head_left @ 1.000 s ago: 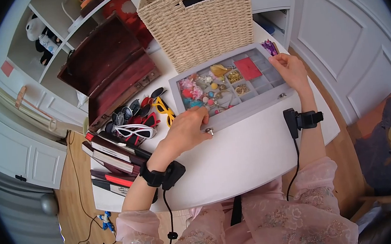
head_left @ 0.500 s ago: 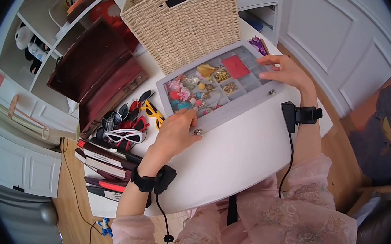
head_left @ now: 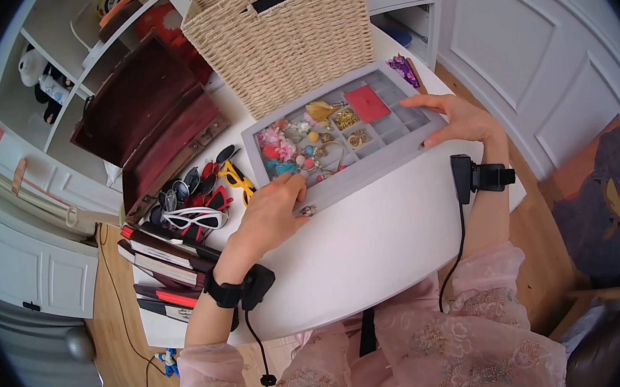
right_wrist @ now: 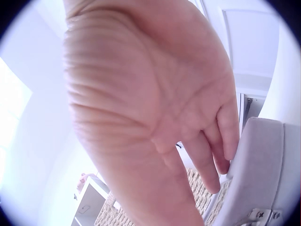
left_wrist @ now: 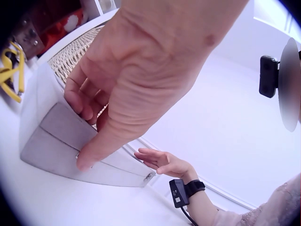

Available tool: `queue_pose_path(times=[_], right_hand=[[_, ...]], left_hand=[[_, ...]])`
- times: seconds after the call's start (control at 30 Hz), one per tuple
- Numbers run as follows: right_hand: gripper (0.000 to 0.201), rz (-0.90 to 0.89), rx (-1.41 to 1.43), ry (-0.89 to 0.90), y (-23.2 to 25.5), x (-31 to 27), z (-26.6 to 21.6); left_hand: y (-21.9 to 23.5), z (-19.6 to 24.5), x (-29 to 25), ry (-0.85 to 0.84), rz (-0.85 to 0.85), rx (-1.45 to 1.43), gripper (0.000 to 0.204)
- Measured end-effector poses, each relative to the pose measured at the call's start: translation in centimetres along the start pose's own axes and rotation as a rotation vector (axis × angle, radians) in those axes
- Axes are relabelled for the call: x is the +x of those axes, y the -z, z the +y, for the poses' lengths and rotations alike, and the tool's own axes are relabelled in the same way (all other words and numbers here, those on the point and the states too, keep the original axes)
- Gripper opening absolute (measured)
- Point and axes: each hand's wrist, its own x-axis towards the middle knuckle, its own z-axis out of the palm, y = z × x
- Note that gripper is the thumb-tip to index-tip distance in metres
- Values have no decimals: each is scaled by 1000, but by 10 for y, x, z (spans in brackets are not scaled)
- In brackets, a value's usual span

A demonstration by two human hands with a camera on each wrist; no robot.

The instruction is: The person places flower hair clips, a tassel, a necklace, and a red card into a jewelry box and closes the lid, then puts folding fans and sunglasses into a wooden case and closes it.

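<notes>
A grey jewelry box (head_left: 372, 177) with a see-through lid lies on the white table, its lid down. Trinkets (head_left: 283, 145), gold pieces and a red packet (head_left: 367, 104) show through it. My left hand (head_left: 271, 211) grips the front left of the box, thumb on the left latch (head_left: 307, 211) and fingers bent over the lid's edge. At the front right corner my right hand (head_left: 461, 121) has its fingers extended over the lid. Its thumb lies close by the right latch (right_wrist: 261, 215); in the right wrist view these fingers look nearly straight.
Behind the box stands a woven basket (head_left: 285, 47). To the left are an open dark red case (head_left: 144, 97), a pile of sunglasses (head_left: 197, 218) and stacked books (head_left: 156, 260). A purple item (head_left: 403, 71) lies past the box's right end.
My right hand has moved from the lid's right edge toward the front right latch, its fingers spreading. The left hand stays at the left latch. The head view has shifted slightly.
</notes>
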Motion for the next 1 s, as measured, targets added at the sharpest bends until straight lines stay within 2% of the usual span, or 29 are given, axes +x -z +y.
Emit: queue_pose_path(times=[0.23, 0.53, 0.77, 0.9, 1.0], right_hand=[[75, 6, -61, 45, -2, 3, 8], [77, 46, -214, 11, -7, 6, 10], [72, 10, -157, 33, -1, 1, 7], [71, -36, -15, -22, 3, 0, 3], [72, -39, 1, -44, 3, 0, 3]], left_hand=[[0, 1, 0, -7, -21, -5, 31], [0, 2, 0, -32, -4, 17, 32], [-7, -1, 0, -57, 33, 72, 34], [-12, 1, 0, -83, 86, 107, 34], [-13, 5, 0, -61, 53, 158, 42]])
